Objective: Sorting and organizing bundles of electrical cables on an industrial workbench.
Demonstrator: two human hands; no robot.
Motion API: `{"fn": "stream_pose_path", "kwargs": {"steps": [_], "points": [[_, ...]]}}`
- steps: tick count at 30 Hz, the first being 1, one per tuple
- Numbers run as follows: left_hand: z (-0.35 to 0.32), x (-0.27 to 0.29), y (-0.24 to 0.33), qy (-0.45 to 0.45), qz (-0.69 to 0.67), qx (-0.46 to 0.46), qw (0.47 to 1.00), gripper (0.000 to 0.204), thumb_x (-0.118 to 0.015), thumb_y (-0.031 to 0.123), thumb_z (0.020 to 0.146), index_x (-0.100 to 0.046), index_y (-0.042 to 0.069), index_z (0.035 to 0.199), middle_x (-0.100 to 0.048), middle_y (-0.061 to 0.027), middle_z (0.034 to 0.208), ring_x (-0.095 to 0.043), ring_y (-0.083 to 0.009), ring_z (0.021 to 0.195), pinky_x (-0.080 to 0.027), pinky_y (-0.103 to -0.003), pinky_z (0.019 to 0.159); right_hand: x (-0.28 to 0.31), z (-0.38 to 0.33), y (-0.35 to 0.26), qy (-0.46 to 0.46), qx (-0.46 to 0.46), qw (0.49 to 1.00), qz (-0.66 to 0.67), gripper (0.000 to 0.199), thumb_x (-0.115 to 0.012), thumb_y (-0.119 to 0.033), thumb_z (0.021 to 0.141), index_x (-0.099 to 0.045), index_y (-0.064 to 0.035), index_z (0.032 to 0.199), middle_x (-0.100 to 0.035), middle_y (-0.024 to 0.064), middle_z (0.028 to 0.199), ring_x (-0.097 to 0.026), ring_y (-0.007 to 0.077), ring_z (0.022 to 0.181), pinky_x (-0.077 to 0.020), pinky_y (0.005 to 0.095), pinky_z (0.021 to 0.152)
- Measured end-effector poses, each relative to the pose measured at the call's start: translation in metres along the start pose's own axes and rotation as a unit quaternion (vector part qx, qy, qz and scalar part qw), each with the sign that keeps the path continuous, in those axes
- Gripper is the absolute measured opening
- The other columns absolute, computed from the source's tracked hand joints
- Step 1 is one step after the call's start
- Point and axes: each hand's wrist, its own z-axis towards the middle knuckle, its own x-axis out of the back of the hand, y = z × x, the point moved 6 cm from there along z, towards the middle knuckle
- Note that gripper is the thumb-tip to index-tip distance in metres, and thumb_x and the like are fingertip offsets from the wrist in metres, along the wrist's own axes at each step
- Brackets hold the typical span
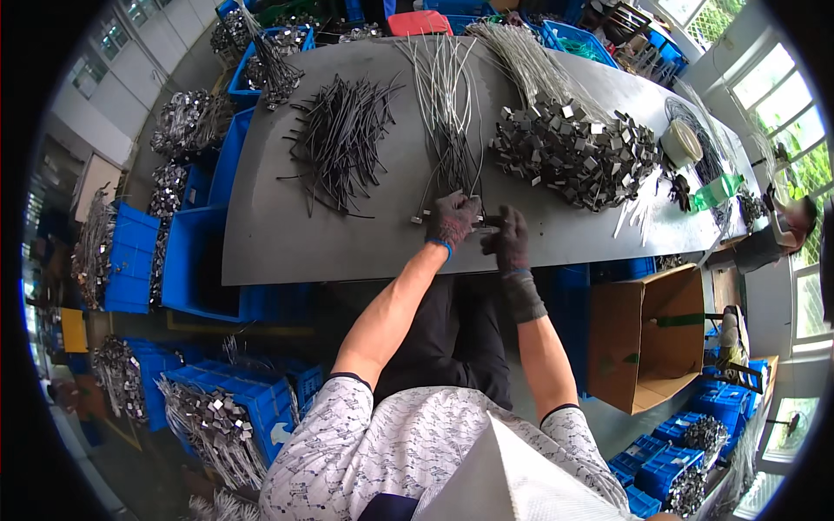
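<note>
A sheaf of thin cables (454, 152), pale at the far end and black at the near end, lies on the grey metal table (261, 226) in front of me. My left hand (453, 219), in a dark glove, is closed at the near ends of these cables. Small silvery end pieces (418, 219) show beside its fingers. Just to the right, my right hand (511, 240), also gloved, has its fingers bent toward the left hand; what it grips is too small to make out. Left of the sheaf is a loose pile of short black cables (343, 139).
To the right are heaped square metal-ended pieces (578, 156) with pale wires, a tape roll (681, 142) and a green bottle (718, 191). Blue crates (198, 260) flank the table's left; a cardboard box (612, 339) stands below its right edge. Another person (764, 247) is at far right.
</note>
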Motion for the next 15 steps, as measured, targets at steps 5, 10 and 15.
{"fn": "stream_pose_path", "kwargs": {"steps": [5,10,15], "points": [[0.018,0.038,0.038,0.112,0.305,-0.146,0.935,0.034,-0.059,0.040,0.089,-0.067,0.009,0.097,-0.066,-0.0240,0.089,-0.063,-0.0457,0.085,-0.050,-0.052,0.073,0.126,-0.008,0.019,0.213,0.022,0.975,-0.060,0.036,-0.053,-0.027,0.101,-0.051,-0.0048,0.129,-0.065,0.0125,0.098,-0.060,0.0166,0.053,-0.0482,0.0289,0.042],[0.018,0.175,-0.020,0.198,0.494,0.067,0.844,0.036,-0.057,0.043,0.089,-0.071,0.011,0.098,-0.066,-0.0244,0.094,-0.066,-0.0428,0.091,-0.051,-0.051,0.074,0.207,0.002,-0.019,0.316,0.079,0.923,-0.204,0.052,-0.060,-0.024,0.095,-0.045,-0.0024,0.140,-0.065,0.0160,0.113,-0.068,0.0244,0.075,-0.0563,0.0342,0.065],[0.034,0.218,-0.058,0.184,0.502,0.138,0.834,0.064,-0.062,0.054,0.084,-0.064,0.000,0.119,-0.061,-0.0283,0.123,-0.059,-0.0448,0.114,-0.051,-0.049,0.092,0.252,0.077,-0.058,0.279,0.063,0.853,-0.436,0.086,-0.077,-0.035,0.077,-0.039,-0.0018,0.147,-0.041,0.0246,0.149,-0.044,0.0407,0.134,-0.0431,0.0411,0.105]]}}
